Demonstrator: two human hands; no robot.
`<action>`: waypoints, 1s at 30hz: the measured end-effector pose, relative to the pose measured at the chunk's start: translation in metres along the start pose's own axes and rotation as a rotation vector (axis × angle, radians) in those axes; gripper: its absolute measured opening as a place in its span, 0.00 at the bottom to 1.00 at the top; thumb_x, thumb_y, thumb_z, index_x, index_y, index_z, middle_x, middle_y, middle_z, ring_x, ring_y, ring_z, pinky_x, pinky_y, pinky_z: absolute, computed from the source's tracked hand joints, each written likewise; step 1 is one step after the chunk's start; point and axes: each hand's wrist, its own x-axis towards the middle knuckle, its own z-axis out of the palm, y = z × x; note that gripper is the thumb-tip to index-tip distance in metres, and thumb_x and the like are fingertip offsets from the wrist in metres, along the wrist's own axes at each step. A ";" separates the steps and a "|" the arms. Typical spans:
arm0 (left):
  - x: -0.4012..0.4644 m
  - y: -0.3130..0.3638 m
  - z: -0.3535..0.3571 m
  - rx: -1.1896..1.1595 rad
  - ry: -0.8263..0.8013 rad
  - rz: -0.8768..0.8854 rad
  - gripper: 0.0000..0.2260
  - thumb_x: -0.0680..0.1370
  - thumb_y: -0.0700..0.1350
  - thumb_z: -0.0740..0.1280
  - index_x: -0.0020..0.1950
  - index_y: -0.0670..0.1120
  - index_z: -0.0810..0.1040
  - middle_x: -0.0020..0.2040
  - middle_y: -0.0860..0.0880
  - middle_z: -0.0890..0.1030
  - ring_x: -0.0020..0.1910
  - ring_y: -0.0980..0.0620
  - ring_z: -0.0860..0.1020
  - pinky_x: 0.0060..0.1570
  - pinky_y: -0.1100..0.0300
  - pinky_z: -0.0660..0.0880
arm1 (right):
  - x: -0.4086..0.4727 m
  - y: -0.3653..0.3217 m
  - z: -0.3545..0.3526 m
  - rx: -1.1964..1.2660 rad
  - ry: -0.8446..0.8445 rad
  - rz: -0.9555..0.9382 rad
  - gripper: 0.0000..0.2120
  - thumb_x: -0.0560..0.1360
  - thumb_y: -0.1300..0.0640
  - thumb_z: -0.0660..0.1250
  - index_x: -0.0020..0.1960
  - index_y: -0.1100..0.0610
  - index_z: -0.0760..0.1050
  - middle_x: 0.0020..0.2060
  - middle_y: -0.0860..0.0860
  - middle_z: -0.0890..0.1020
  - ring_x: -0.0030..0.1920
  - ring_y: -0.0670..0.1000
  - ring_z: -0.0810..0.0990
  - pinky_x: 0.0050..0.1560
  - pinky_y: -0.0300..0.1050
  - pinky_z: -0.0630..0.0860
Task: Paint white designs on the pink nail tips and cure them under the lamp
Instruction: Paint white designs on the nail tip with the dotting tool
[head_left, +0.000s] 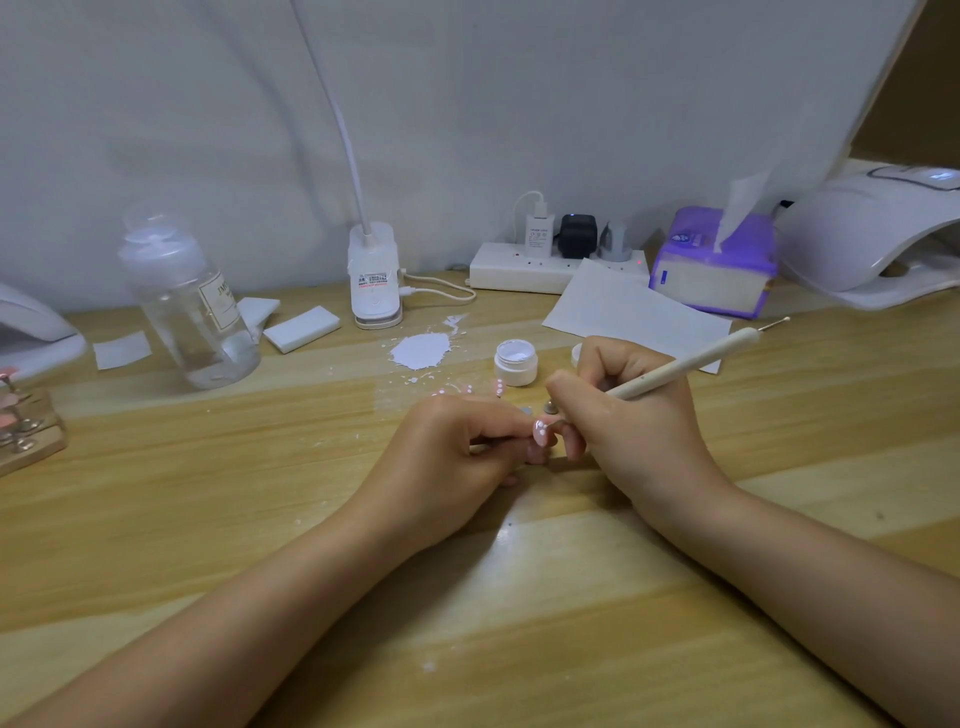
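Pinching a pink nail tip (540, 434) between curled fingers, the left hand (457, 452) rests on the wooden table (571, 597); the right hand (628, 415) grips a cream dotting pen (685, 366) like a pencil, its point touching the tip's white dots. Just behind stand an open white paint jar (516, 362) and more dotted pink tips (470, 389); a white spill (421, 351) lies beside them; the curing lamp (872, 234) sits far right, near a purple tissue pack (714, 262).
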 end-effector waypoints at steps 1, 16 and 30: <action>0.000 0.000 0.000 0.005 0.000 -0.001 0.06 0.74 0.32 0.67 0.42 0.39 0.83 0.36 0.45 0.81 0.35 0.49 0.77 0.36 0.59 0.78 | 0.000 -0.001 0.000 0.012 0.004 0.001 0.17 0.68 0.72 0.61 0.26 0.59 0.59 0.14 0.51 0.65 0.17 0.44 0.69 0.22 0.31 0.69; 0.000 0.000 0.000 0.005 0.004 0.001 0.06 0.74 0.34 0.67 0.43 0.40 0.84 0.38 0.45 0.83 0.36 0.48 0.78 0.36 0.60 0.77 | -0.003 -0.003 0.000 -0.077 -0.057 -0.015 0.20 0.68 0.75 0.60 0.23 0.59 0.59 0.12 0.46 0.67 0.15 0.41 0.66 0.19 0.29 0.63; 0.000 0.000 -0.001 0.016 -0.006 0.007 0.05 0.74 0.34 0.67 0.42 0.38 0.83 0.37 0.45 0.82 0.35 0.48 0.78 0.36 0.59 0.77 | -0.003 -0.002 0.000 -0.093 -0.051 -0.027 0.20 0.67 0.73 0.62 0.22 0.58 0.60 0.13 0.47 0.68 0.15 0.42 0.67 0.20 0.30 0.64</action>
